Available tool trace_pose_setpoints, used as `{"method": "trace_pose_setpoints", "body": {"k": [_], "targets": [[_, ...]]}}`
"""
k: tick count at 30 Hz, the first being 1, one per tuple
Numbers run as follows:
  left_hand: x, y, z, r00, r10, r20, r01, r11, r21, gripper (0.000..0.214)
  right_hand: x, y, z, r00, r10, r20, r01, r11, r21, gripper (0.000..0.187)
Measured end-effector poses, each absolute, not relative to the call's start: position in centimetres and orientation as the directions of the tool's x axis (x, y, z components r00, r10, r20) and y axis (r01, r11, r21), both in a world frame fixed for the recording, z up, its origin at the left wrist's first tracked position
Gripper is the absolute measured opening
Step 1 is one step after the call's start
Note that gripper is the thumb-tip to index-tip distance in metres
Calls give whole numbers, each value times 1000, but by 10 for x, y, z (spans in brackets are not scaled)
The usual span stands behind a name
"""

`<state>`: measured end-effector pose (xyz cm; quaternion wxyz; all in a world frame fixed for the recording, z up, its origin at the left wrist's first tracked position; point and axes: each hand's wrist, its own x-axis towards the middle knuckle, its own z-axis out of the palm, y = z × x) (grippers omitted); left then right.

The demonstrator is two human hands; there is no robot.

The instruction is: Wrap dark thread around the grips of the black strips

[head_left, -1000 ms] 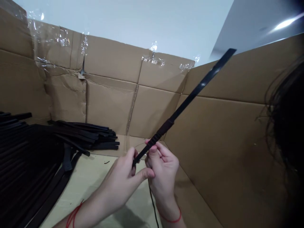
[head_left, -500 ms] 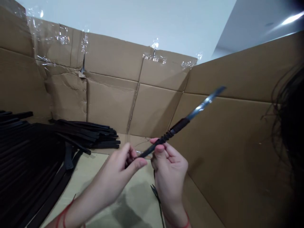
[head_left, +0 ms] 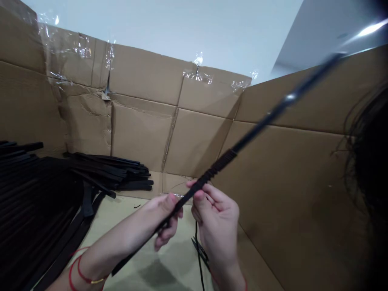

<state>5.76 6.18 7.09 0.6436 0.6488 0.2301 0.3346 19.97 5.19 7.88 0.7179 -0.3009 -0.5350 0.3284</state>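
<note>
A long black strip (head_left: 257,127) slants across the head view, its lower end near my left wrist and its blurred, glossy far end high on the right. Dark cord (head_left: 223,160) is coiled tightly round its middle. My left hand (head_left: 166,214) grips the strip below the coils, thumb on top and fingers curled underneath. Just below the wrapped part, my right hand (head_left: 217,216) pinches it between thumb and fingers. A loose length of black cord (head_left: 199,262) hangs beside the right hand. Partly hidden by that wrist, small dark scissors (head_left: 203,251) lie on the pale surface.
A big pile of black strips (head_left: 39,210) covers the left side, with a smaller bundle (head_left: 112,171) behind it. Tall cardboard walls (head_left: 142,133), taped in places, enclose the pale work surface (head_left: 127,210). Dark hair (head_left: 372,161) blocks the right edge.
The strip now reaches farther up and right, and its lower end shows past my left wrist. My left hand has rolled over into a new grip. The right hand stays nearly in place.
</note>
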Motion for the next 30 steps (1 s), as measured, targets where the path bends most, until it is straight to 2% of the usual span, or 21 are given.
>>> {"method": "trace_pose_setpoints", "body": {"k": [2, 3, 4, 6, 7, 8, 10, 12, 15, 18, 20, 25, 30], "targets": [[57, 62, 69, 526, 808, 266, -155, -217, 964, 43, 197, 50, 78, 331, 742, 583, -122, 647, -753, 22], [56, 63, 68, 538, 801, 263, -158, -211, 965, 42, 196, 49, 78, 289, 775, 562, -157, 618, -770, 24], [54, 65, 68, 634, 745, 205, -166, -129, 978, 44, 196, 48, 79, 196, 825, 531, -207, 564, -800, 28], [50, 70, 67, 884, 463, 66, -148, 142, 979, 51, 198, 45, 81, 13, 886, 464, -254, 452, -855, 35], [49, 73, 66, 941, 335, 41, -127, 239, 963, 53, 199, 45, 82, -17, 895, 445, -254, 427, -868, 36], [49, 74, 66, 946, 321, 52, -140, 259, 956, 52, 199, 45, 82, -5, 898, 440, -249, 425, -870, 34], [54, 75, 64, 869, 487, 86, -190, 167, 968, 49, 200, 47, 81, 102, 882, 460, -251, 470, -846, 30], [64, 72, 60, 752, 652, 95, -164, 46, 985, 47, 201, 52, 79, 219, 840, 496, -243, 539, -806, 32], [79, 61, 52, 643, 751, 147, -76, -128, 989, 45, 209, 56, 79, 361, 759, 542, -205, 631, -748, 44], [89, 52, 45, 601, 765, 232, 7, -296, 955, 44, 219, 53, 83, 418, 733, 537, -210, 652, -728, 46], [92, 49, 41, 609, 757, 238, 26, -318, 948, 42, 222, 50, 86, 440, 725, 530, -213, 657, -723, 44], [90, 55, 40, 628, 751, 206, 1, -265, 964, 41, 224, 48, 90, 424, 759, 494, -271, 627, -730, 42], [67, 63, 58, 661, 744, 99, -34, -102, 994, 45, 230, 51, 94, 200, 875, 441, -379, 484, -789, 35]]}}
